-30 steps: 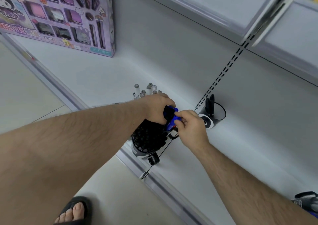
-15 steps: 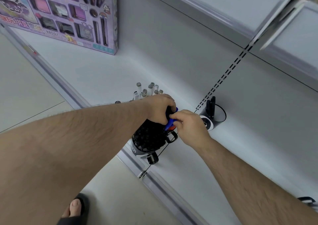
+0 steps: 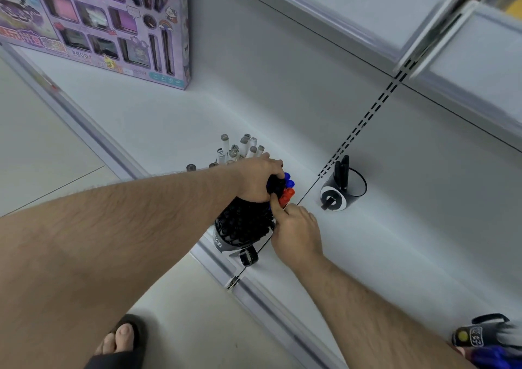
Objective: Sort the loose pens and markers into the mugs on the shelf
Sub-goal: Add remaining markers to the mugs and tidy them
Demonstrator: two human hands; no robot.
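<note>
A black-and-white mug (image 3: 226, 245) packed with black-capped markers (image 3: 240, 223) stands at the shelf's front edge. My left hand (image 3: 255, 179) curls over the top of a bunch of markers there, beside blue caps (image 3: 288, 180) and red caps (image 3: 287, 194). My right hand (image 3: 296, 234) reaches in from the right and pinches a blue marker (image 3: 271, 205) low among them. A second mug (image 3: 334, 199) to the right holds two black pens (image 3: 341, 171). White markers with grey caps (image 3: 240, 148) stand behind my left hand.
A purple boxed stationery set (image 3: 113, 26) leans on the shelf (image 3: 158, 114) at the back left. Another mug (image 3: 480, 337) sits at the lower right corner. An upper shelf (image 3: 367, 9) hangs overhead. My sandalled foot (image 3: 121, 343) is on the floor below.
My right hand has lowered the blue marker down among the others at the mug. My left hand has stayed curled over the marker tops. Red caps now show.
</note>
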